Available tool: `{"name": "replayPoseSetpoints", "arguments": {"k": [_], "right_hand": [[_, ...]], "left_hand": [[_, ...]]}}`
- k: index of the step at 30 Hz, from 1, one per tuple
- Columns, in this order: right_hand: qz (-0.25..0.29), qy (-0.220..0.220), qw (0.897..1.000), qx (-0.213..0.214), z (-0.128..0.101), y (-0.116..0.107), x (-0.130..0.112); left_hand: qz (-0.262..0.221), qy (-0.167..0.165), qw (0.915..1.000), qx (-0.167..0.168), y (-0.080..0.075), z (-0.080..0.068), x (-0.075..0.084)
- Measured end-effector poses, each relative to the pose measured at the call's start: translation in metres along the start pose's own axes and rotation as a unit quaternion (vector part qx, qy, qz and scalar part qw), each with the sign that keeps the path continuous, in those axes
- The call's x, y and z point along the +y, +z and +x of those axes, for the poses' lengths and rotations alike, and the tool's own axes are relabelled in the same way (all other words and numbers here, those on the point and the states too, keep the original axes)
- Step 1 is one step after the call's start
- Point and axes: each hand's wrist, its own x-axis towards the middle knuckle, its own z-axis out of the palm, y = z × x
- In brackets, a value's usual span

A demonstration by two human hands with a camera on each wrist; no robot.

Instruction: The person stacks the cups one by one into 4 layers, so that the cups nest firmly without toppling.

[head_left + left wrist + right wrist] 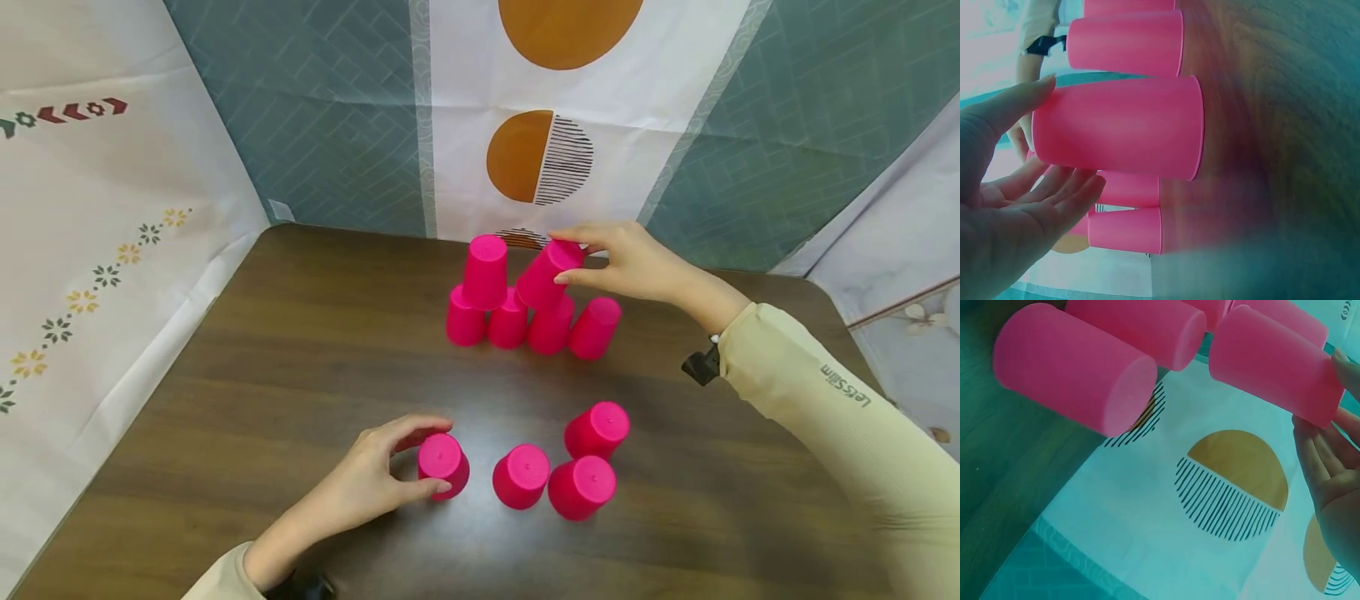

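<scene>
Pink cups stand upside down on a dark wooden table [300, 350]. At the back, a row of several cups [508, 325] carries one upright cup [485, 271] on its left end. My right hand [564, 258] pinches a second upper cup [544, 279] by its base; it leans tilted over the row's middle. The right wrist view shows this held cup [1272, 359] against my right hand's fingers [1325, 456]. Near the front edge my left hand [431, 457] curls round the leftmost loose cup [444, 465], seen close in the left wrist view [1116, 128] between thumb and fingers [1066, 200].
Three more loose pink cups [581, 487] stand to the right of the left hand's cup. Patterned cloth backdrops [540, 158] rise behind the table, and a white cloth [90, 275] hangs along its left edge. Bare wood lies between the two cup groups.
</scene>
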Motion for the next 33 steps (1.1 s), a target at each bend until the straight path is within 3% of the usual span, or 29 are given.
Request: {"name": "replayPoseSetpoints", "arguments": {"k": [9, 13, 33], "right_hand": [[-0.022, 0.019, 0.999, -0.03, 0.013, 0.001, -0.003], [-0.025, 0.021, 0.999, -0.032, 0.015, 0.003, -0.001], [-0.015, 0.027, 0.999, -0.009, 0.015, 0.018, -0.002]], "left_hand": [[-0.082, -0.048, 0.9951, -0.028, 0.0, 0.003, 0.0], [-0.102, -0.051, 0.993, -0.033, 0.0, 0.004, -0.001], [-0.098, -0.052, 0.9933, -0.034, 0.001, 0.001, -0.005]]}}
